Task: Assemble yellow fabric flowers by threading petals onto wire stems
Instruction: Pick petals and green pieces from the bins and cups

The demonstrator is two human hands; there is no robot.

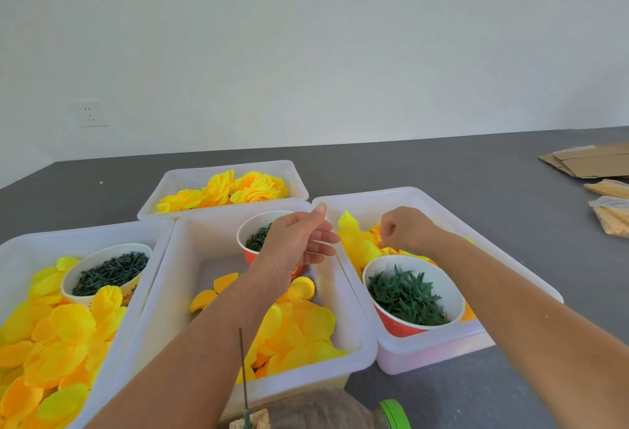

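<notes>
My left hand [299, 241] hovers open, fingers straight, over the red cup of green rings [253, 239] in the middle white bin [190, 258]. With fingers curled, my right hand [405, 229] pinches at the yellow petals [357, 241] in the right bin [442, 214], behind a red cup of green calyx pieces [408, 296]. More loose petals [299, 333] lie in the middle bin. A thin dark green wire stem [242, 370] stands upright at the bottom edge, stuck in a foam block [253, 420]. Finished yellow flowers [235, 190] fill the back bin.
The left bin [20, 251] holds petals [61, 343] and a cup of dark green pieces [109, 273]. A green-lidded jar [394, 413] lies at the bottom. Flat cardboard [592, 159] and plastic bags [612, 214] lie on the grey table [476, 163] at the far right.
</notes>
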